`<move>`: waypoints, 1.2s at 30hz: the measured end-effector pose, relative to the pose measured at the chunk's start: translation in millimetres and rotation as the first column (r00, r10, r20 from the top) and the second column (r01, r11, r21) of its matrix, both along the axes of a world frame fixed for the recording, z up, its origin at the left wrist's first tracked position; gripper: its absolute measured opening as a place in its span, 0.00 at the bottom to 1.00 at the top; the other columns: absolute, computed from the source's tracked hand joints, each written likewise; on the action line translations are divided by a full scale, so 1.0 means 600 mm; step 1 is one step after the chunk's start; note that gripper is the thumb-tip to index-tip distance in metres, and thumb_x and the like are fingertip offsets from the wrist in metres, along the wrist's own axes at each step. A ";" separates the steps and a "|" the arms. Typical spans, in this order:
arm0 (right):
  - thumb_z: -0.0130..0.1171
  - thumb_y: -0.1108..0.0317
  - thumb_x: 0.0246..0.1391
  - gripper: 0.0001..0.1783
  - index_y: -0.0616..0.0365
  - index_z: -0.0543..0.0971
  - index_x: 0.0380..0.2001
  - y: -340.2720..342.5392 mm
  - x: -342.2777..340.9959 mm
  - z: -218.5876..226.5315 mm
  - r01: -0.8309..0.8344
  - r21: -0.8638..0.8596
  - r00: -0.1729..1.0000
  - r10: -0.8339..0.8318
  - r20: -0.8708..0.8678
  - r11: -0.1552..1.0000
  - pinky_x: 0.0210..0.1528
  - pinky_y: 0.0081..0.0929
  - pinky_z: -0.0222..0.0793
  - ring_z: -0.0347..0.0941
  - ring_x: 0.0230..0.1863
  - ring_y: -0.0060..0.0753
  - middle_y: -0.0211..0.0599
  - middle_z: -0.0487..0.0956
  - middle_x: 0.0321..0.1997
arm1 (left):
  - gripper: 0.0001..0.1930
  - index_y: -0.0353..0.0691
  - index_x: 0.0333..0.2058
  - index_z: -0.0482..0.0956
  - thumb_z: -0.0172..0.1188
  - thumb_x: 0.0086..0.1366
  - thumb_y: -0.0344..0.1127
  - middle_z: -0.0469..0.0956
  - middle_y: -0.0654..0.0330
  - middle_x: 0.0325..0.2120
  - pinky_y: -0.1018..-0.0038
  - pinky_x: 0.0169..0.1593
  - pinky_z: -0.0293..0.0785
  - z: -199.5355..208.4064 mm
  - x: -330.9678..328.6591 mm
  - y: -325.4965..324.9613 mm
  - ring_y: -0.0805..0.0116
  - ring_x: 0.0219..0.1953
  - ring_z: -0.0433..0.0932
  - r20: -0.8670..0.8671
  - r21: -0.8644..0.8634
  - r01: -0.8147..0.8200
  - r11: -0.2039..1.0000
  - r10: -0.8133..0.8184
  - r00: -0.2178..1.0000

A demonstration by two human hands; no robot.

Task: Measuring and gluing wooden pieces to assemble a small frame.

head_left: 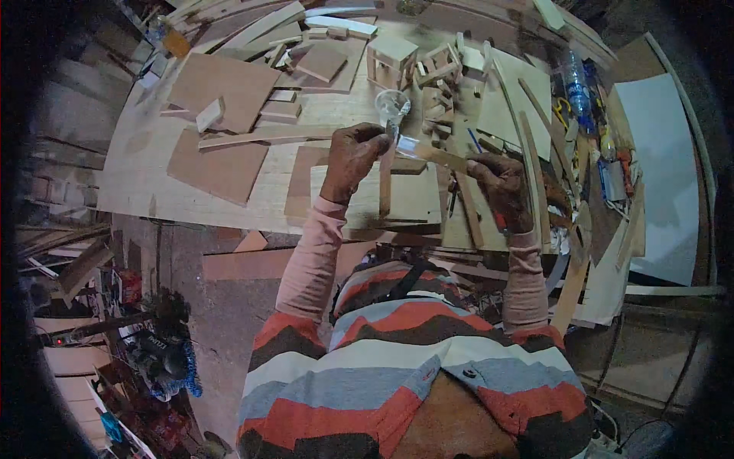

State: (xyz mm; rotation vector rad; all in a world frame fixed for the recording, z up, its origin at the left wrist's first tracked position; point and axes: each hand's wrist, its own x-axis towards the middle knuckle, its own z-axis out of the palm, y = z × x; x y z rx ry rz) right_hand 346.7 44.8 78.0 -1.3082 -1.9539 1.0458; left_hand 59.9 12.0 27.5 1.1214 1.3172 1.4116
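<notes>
My left hand [353,159] is raised over the bench with thumb and finger pinched together at a small pale piece too unclear to name. In my right hand [503,187] is a narrow tan wooden strip [440,157], its shiny whitish end pointing left toward the pinched fingers. Whether that end touches the left fingertips I cannot tell. Just beyond both hands stands a small clear plastic cup [392,102]. Under the hands lie flat wooden boards [413,195] and a small wooden block [409,166].
Brown panels [222,92] and loose offcuts cover the left of the workbench [138,180]. Small wooden frames [391,61] stand at the back. Long strips [535,168] lie by my right hand, with a plastic bottle [577,88] and tools beyond. A white board [657,168] leans far right.
</notes>
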 end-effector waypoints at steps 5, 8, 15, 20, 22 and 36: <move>0.62 0.66 0.62 0.12 0.62 0.85 0.42 -0.006 0.000 -0.019 -0.018 0.044 0.999 0.020 -0.032 0.999 0.25 0.18 0.59 0.64 0.24 0.12 0.22 0.75 0.23 | 0.14 0.27 0.35 0.85 0.63 0.59 0.35 0.80 0.60 0.23 0.76 0.34 0.73 0.018 0.014 -0.001 0.75 0.27 0.75 0.032 -0.032 -0.030 0.999 0.031 0.999; 0.61 0.65 0.62 0.13 0.63 0.85 0.41 -0.006 0.011 -0.031 -0.033 0.101 0.982 0.051 -0.184 0.994 0.25 0.18 0.58 0.63 0.23 0.12 0.21 0.73 0.22 | 0.13 0.27 0.34 0.85 0.63 0.59 0.35 0.80 0.61 0.23 0.76 0.33 0.73 0.022 0.015 -0.004 0.76 0.27 0.75 0.025 -0.028 -0.040 0.999 0.041 0.999; 0.61 0.65 0.61 0.13 0.63 0.85 0.42 -0.015 0.009 -0.007 -0.027 0.088 0.996 0.035 -0.085 0.996 0.25 0.19 0.59 0.63 0.23 0.14 0.22 0.74 0.22 | 0.11 0.28 0.34 0.85 0.62 0.60 0.32 0.81 0.61 0.23 0.78 0.33 0.73 0.012 0.019 0.000 0.75 0.26 0.76 0.038 -0.023 -0.083 0.996 0.084 0.996; 0.61 0.66 0.62 0.12 0.63 0.85 0.43 -0.032 0.011 -0.022 0.057 0.005 0.988 -0.056 -0.144 0.998 0.24 0.21 0.59 0.64 0.21 0.15 0.23 0.74 0.21 | 0.11 0.28 0.35 0.84 0.64 0.62 0.33 0.83 0.59 0.26 0.77 0.32 0.74 0.011 0.027 -0.004 0.74 0.27 0.78 0.102 0.030 -0.189 0.981 0.185 0.977; 0.62 0.67 0.62 0.11 0.62 0.85 0.43 -0.041 0.013 -0.038 0.103 0.021 0.967 -0.096 -0.235 0.994 0.23 0.21 0.60 0.65 0.21 0.15 0.25 0.75 0.21 | 0.11 0.28 0.35 0.84 0.64 0.62 0.33 0.83 0.59 0.27 0.77 0.33 0.75 0.009 0.033 -0.004 0.74 0.27 0.79 0.176 0.010 -0.219 0.976 0.214 0.961; 0.60 0.65 0.62 0.13 0.65 0.85 0.39 -0.069 0.019 -0.073 0.154 -0.018 0.958 -0.154 -0.242 0.988 0.30 0.21 0.67 0.70 0.26 0.18 0.31 0.81 0.25 | 0.09 0.28 0.36 0.83 0.66 0.61 0.30 0.83 0.57 0.29 0.74 0.38 0.79 0.005 0.065 -0.009 0.71 0.30 0.81 0.380 -0.015 -0.369 0.930 0.346 0.858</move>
